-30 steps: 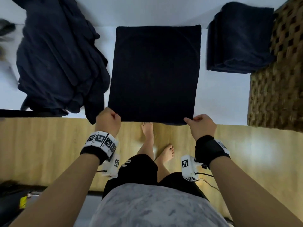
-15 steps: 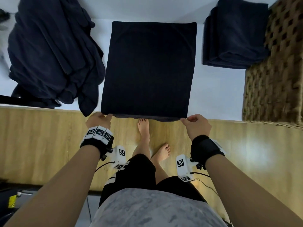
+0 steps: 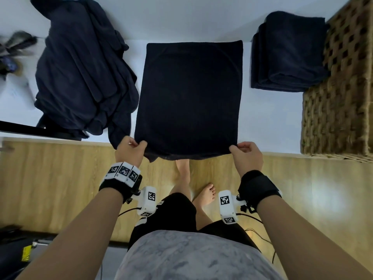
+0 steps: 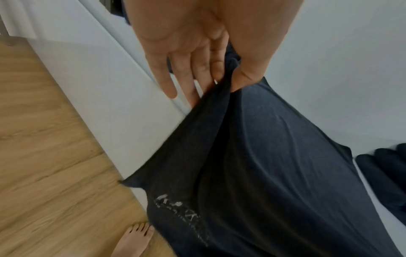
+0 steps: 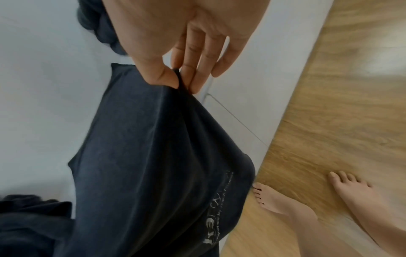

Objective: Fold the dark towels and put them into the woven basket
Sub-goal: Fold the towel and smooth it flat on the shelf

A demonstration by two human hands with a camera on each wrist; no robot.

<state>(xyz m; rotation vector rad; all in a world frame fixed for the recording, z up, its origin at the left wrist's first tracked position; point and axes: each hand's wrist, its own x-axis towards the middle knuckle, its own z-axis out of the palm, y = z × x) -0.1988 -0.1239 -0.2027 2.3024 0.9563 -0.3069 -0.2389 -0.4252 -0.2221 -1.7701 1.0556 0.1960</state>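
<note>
A dark towel (image 3: 189, 98) lies spread flat on the white table (image 3: 268, 120), its near edge hanging a little over the front. My left hand (image 3: 132, 151) pinches the near left corner between thumb and fingers, as the left wrist view shows on the dark towel (image 4: 263, 156). My right hand (image 3: 245, 156) pinches the near right corner of the dark towel (image 5: 153, 147) the same way. A folded dark towel (image 3: 286, 53) sits at the back right, beside the woven basket (image 3: 339, 102).
A heap of unfolded dark towels (image 3: 80, 67) lies at the left of the table, its tail hanging over the front edge near my left hand. Wooden floor (image 3: 50, 178) and my bare feet (image 3: 205, 193) are below the table edge.
Both hands have lifted the near corners slightly and moved a little forward over the table edge; the left hand now shows a clear pinch on the corner.
</note>
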